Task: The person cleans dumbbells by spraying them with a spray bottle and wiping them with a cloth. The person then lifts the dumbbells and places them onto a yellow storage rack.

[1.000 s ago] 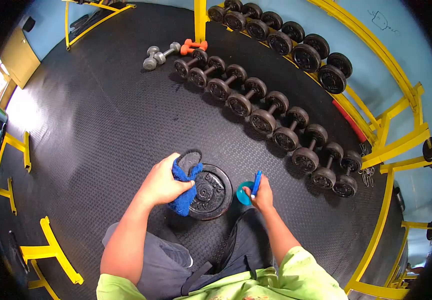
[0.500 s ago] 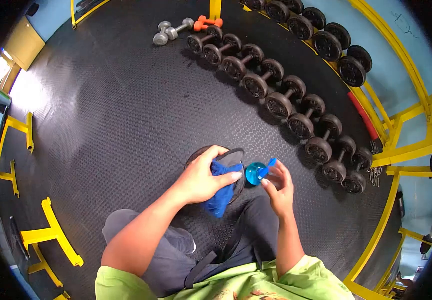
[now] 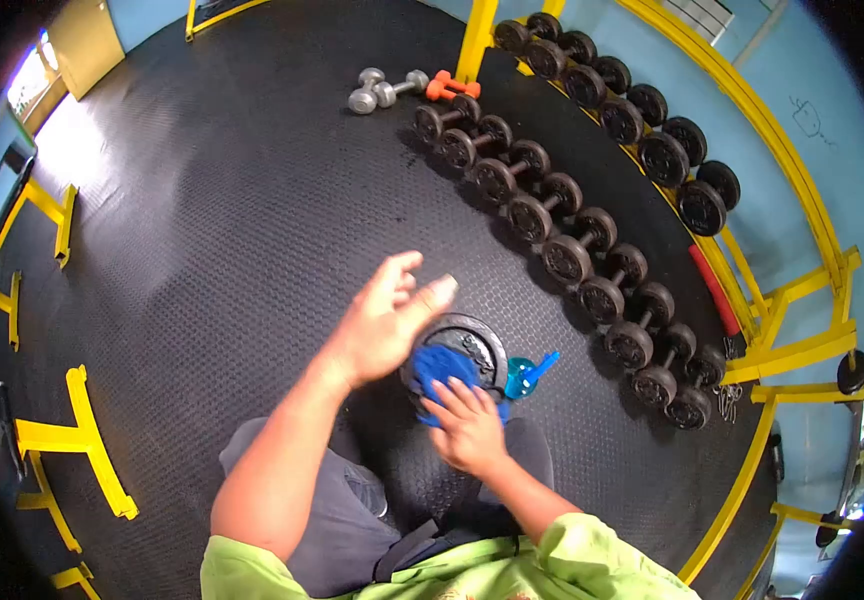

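A round black weight plate with raised lettering lies on the floor in front of my legs. Bunched over its near-left part is a blue cloth. My right hand rests on the cloth, fingers spread and flat. Off to the upper left, my left hand is raised, holding nothing, with its thumb out and fingers loosely bent. Close to the right edge of the plate stands a spray bottle with a clear teal body and a blue spray head.
A row of dark dumbbells runs diagonally along the floor to the right. Behind it, a yellow rack carries more dumbbells. Grey dumbbells and orange dumbbells lie farther off. A yellow frame stands at left.
My right hand has left the spray bottle and moved left onto the cloth. My left hand has let go of the cloth and lifted up and left, uncovering the plate's lettering.
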`<state>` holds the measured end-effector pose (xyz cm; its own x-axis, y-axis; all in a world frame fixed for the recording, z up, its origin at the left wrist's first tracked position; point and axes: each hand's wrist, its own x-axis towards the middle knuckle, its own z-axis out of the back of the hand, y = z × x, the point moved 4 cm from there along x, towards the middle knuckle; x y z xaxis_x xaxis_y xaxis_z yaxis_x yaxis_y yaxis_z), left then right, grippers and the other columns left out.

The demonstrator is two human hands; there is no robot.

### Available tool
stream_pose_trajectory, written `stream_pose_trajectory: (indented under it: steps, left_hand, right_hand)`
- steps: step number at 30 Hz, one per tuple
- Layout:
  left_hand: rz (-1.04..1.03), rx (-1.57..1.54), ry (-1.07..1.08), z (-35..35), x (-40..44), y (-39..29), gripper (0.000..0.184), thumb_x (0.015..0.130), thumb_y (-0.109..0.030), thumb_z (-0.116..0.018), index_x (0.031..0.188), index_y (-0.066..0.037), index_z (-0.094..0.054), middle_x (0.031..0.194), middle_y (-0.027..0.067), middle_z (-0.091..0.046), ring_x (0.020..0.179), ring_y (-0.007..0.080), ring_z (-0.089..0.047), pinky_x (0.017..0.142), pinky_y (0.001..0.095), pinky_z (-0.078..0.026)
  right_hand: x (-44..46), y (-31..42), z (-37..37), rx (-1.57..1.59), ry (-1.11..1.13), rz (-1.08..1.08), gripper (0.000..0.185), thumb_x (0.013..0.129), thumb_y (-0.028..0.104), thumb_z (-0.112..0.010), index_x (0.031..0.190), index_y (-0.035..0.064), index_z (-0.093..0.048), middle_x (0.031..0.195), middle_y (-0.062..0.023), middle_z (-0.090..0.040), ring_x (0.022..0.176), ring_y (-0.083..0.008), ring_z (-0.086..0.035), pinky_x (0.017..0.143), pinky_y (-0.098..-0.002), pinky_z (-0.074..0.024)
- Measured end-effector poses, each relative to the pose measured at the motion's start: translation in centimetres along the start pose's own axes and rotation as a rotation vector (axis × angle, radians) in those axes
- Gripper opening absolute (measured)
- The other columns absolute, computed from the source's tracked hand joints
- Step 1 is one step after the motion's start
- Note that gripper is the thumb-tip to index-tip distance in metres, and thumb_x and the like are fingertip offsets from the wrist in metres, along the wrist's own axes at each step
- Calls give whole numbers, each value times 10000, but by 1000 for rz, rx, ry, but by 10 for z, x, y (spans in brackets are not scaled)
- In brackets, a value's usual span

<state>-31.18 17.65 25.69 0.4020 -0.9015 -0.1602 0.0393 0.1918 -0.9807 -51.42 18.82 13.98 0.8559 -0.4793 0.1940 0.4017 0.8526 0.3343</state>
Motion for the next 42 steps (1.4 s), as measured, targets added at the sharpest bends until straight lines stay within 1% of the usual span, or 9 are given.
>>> stream_pose_trajectory:
  steps: [7, 13, 23, 29, 33, 35, 37, 41, 42]
  left_hand:
    - [-64, 126, 116, -5, -19, -17, 733, 872, -439, -656, 1387, 4, -381, 1306, 321, -480, 1223, 357, -501, 1014, 423, -408]
    - [-64, 111, 158, -3, -19, -16, 763, 855, -468, -666, 1375, 15, -388, 1291, 319, -495, 1201, 345, -520, 996, 412, -425]
    - [-133, 110, 71, 10, -34, -22, 756, 848, -501, -655, 1344, 16, -413, 1253, 308, -531, 1176, 360, -548, 973, 415, -448]
    - [-60, 99, 50, 23, -39, -23, 766, 852, -507, -647, 1348, 23, -402, 1267, 299, -521, 1157, 339, -564, 955, 405, -461]
    - [-60, 91, 17, 25, -29, -10, 820, 801, -580, -641, 1312, 34, -453, 1204, 312, -569, 1142, 368, -579, 963, 409, -455]
    - [-43, 103, 27, 24, -30, -7, 732, 845, -510, -657, 1324, 5, -452, 1173, 263, -597, 1085, 300, -609, 923, 383, -484]
    - [-56, 137, 11, 26, -33, -10, 739, 844, -508, -661, 1319, 17, -449, 1178, 261, -595, 1083, 292, -610, 910, 379, -491]
    - [-84, 84, 17, 29, -35, -11, 774, 814, -563, -639, 1275, 39, -483, 1158, 293, -602, 1111, 363, -600, 933, 409, -477]
    - [-92, 111, 1, 29, -36, -12, 774, 816, -553, -644, 1277, 47, -479, 1151, 300, -601, 1109, 364, -601, 932, 408, -477]
  right_hand:
    - [62, -42, -10, -11, -123, -310, 344, 773, 210, -607, 1095, 89, -619, 1234, -97, -607, 1174, -301, -528, 970, -537, -371]
    - [9, -12, 3, -19, -18, 42, 362, 697, 158, -660, 1058, 129, -646, 1158, -70, -630, 1132, -260, -557, 978, -472, -395]
    - [94, -57, -5, -141, -87, -629, 430, 857, 339, -543, 1184, 60, -559, 1265, -148, -563, 1200, -346, -494, 964, -519, -381]
    - [155, -12, -8, 11, 461, -214, 461, 806, 435, -594, 1193, 185, -591, 1218, -131, -606, 1132, -299, -565, 975, -499, -392]
    - [121, 32, -48, 105, 16, 142, 360, 754, 362, -613, 1009, 111, -654, 1029, -72, -645, 1149, -277, -508, 996, -482, -344]
    - [67, 52, -52, -339, 574, 282, 250, 697, 287, -646, 866, 104, -661, 999, -47, -642, 1183, -244, -476, 1054, -494, -288]
    - [17, 35, -32, -147, 241, 450, 134, 651, 239, -646, 746, 144, -660, 938, -32, -643, 1041, -239, -548, 1029, -507, -307]
    - [-61, -39, -16, -123, 67, 220, 112, 629, 174, -651, 730, 126, -643, 837, -48, -644, 940, -243, -571, 952, -481, -386]
    - [-74, -80, -16, -74, -22, -164, 95, 634, 148, -629, 722, 113, -617, 854, -63, -643, 903, -271, -573, 872, -466, -414]
